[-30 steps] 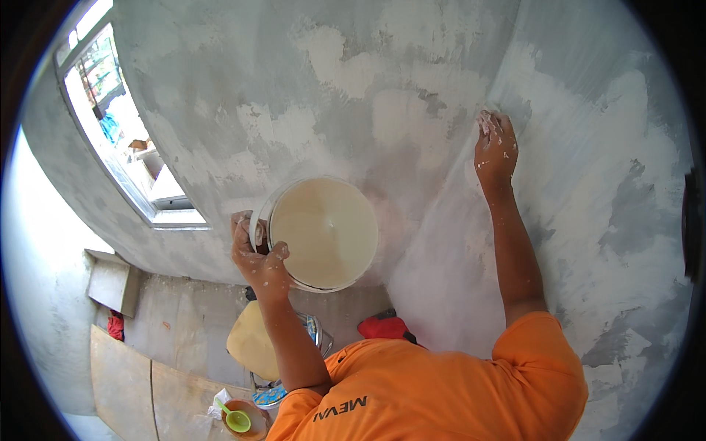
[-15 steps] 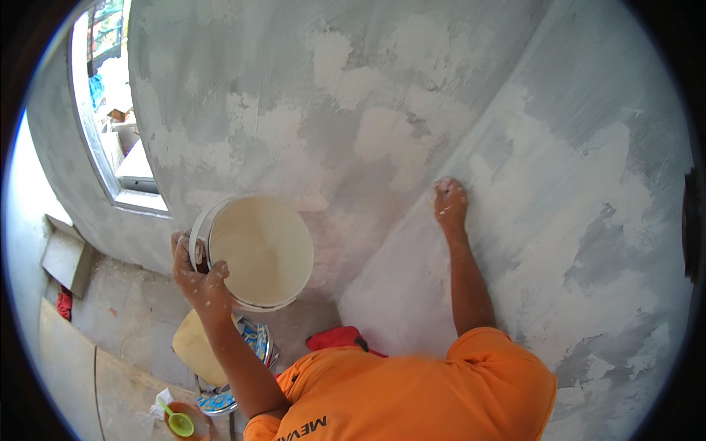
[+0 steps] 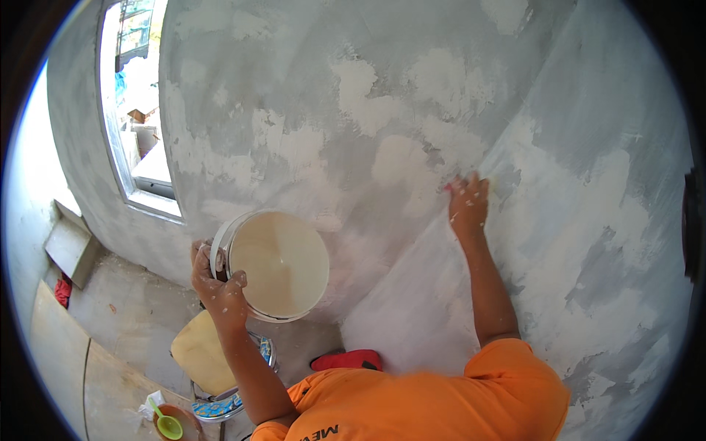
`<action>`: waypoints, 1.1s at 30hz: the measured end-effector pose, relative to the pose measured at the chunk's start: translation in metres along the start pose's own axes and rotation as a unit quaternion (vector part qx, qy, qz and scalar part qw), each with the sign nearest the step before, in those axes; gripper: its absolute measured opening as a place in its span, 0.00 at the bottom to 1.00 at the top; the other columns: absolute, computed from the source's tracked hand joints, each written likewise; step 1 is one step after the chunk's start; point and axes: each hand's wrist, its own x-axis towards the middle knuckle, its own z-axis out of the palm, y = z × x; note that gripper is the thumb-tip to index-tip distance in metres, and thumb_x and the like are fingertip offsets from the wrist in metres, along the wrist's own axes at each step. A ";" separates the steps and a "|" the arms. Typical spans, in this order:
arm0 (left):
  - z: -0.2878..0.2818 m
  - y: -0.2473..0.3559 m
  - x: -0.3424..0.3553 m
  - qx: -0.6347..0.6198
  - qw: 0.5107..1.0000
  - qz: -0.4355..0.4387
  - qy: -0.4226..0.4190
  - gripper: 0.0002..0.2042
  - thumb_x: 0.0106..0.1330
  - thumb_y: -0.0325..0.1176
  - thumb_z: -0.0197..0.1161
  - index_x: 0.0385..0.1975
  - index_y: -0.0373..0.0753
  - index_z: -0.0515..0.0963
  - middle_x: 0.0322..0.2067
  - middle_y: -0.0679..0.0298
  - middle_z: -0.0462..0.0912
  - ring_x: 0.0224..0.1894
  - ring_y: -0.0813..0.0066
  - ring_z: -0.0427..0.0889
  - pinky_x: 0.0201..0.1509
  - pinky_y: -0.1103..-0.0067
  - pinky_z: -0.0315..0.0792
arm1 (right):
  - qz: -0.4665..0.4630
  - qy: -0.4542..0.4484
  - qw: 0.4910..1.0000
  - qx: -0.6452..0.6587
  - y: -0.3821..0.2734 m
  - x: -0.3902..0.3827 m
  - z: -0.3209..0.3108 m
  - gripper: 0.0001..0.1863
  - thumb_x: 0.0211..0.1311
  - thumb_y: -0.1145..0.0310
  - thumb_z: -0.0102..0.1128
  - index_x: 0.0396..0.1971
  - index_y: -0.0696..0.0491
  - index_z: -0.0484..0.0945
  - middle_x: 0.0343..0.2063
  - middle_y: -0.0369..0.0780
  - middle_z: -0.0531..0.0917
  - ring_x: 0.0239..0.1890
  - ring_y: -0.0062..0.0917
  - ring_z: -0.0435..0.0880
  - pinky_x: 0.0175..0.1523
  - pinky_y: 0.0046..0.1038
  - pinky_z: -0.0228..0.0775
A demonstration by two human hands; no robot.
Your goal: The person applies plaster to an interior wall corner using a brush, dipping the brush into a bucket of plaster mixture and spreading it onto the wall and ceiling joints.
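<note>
At the far left, a pale block (image 3: 73, 242) is sitting where the floor (image 3: 143, 301) is meeting the wall, with a red cloth (image 3: 63, 292) lying just beside it, near the upper corner of the flat boards (image 3: 55, 353). A window (image 3: 143, 173) is opening in the far wall (image 3: 294, 81). By the boards' right edge, a brown bowl (image 3: 190, 416) is holding a green ladle (image 3: 169, 428); a tan panel (image 3: 208, 356) is standing out beside it.

The left hand (image 3: 222, 298) is clamping the near-left rim of the white bucket (image 3: 287, 239), fingers curling round the handle side and thumb lying along the front. The bucket is hanging clear of the floor, in front of the far wall's lower part, its mouth facing up toward the camera. Good handling here probably means keeping that mouth level and the wrist firm, since a one-sided grip could be letting the bucket tip.

A red item (image 3: 349, 360) is lying on the floor near the foot of the corner line (image 3: 401, 259); feet are best staying clear of it.

The right hand (image 3: 469, 206) is reaching well apart from the left, fingers pointing up along that line, between the far wall and the right wall (image 3: 573, 235). Blur is hiding whether the fingers are gripping anything; a pink speck is showing at their left. Working the corner well likely means pressing lightly and evenly, following the line without gouging either face.
</note>
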 end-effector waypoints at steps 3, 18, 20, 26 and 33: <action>0.013 -0.010 0.001 -0.026 0.999 0.013 0.028 0.18 0.30 0.23 0.53 0.29 0.31 0.69 0.35 0.65 0.62 0.39 0.72 0.64 0.45 0.87 0.60 | 0.035 -0.284 0.942 0.176 -0.038 -0.021 0.024 0.18 0.68 0.60 0.57 0.53 0.53 0.80 0.56 0.52 0.77 0.59 0.49 0.74 0.64 0.40 0.67; 0.017 -0.001 -0.006 0.049 0.998 -0.006 -0.045 0.17 0.32 0.24 0.53 0.28 0.30 0.68 0.35 0.63 0.62 0.38 0.68 0.63 0.49 0.85 0.58 | 0.166 0.167 0.948 0.213 0.043 0.055 -0.114 0.09 0.66 0.72 0.58 0.42 0.55 0.83 0.48 0.43 0.83 0.47 0.39 0.84 0.55 0.35 0.74; 0.020 -0.002 -0.006 0.044 0.998 0.006 -0.052 0.17 0.32 0.24 0.53 0.29 0.30 0.67 0.36 0.62 0.63 0.39 0.68 0.64 0.49 0.85 0.58 | 0.137 0.139 0.973 0.125 0.036 0.034 -0.098 0.11 0.66 0.69 0.58 0.44 0.55 0.83 0.48 0.43 0.84 0.46 0.39 0.84 0.54 0.35 0.75; 0.017 -0.034 -0.009 -0.001 0.996 -0.002 -0.084 0.18 0.33 0.24 0.55 0.30 0.30 0.67 0.37 0.62 0.63 0.40 0.67 0.64 0.50 0.84 0.59 | 0.126 -0.279 0.947 0.100 -0.010 -0.015 -0.033 0.21 0.70 0.56 0.53 0.53 0.54 0.80 0.47 0.48 0.84 0.50 0.41 0.83 0.56 0.39 0.74; 0.019 -0.030 -0.017 -0.034 0.998 0.015 -0.059 0.16 0.31 0.20 0.51 0.27 0.34 0.68 0.35 0.69 0.61 0.36 0.78 0.64 0.38 0.89 0.61 | 0.156 0.162 0.974 -0.038 0.070 0.080 -0.105 0.15 0.69 0.63 0.56 0.50 0.54 0.82 0.45 0.43 0.86 0.43 0.36 0.87 0.46 0.34 0.79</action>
